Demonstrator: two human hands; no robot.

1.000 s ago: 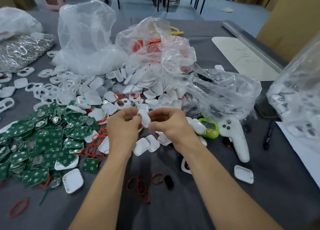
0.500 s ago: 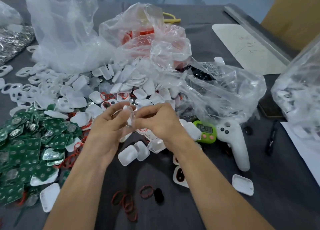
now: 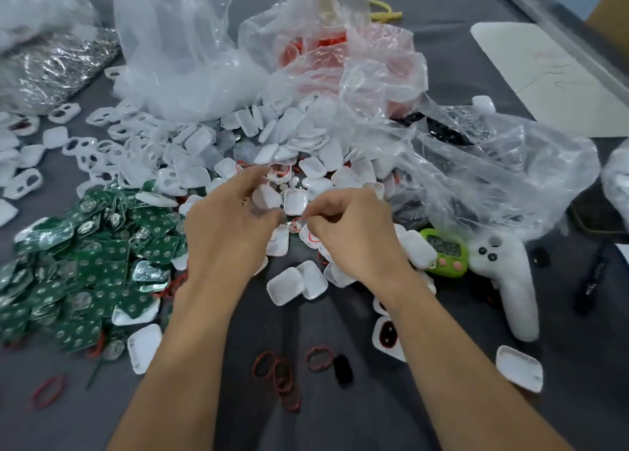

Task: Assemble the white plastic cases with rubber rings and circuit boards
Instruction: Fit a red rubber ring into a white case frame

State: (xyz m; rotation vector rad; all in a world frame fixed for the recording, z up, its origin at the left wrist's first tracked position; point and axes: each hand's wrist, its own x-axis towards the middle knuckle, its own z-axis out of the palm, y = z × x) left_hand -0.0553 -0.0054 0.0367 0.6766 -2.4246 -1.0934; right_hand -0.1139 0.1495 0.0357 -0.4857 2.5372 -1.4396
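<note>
Head view showed green circuit boards [image 3: 85, 263] heaped at left on the counter [image 3: 323, 423]. Left hand [image 3: 231, 226] gripped a white case [image 3: 267, 197] above the case pile [image 3: 316, 168]. Right hand [image 3: 354, 232] curled in a pinch just above a red rubber ring [image 3: 311, 237]; blur hid whether it held anything. Likely the ring-fitting step; next needed one seated squarely in the case.

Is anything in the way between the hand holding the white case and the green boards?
Nothing visible. The left hand grips the case, and the boards lie heaped right beside it on its left. Only a few loose cases lie flat at the pile's edge.
</note>
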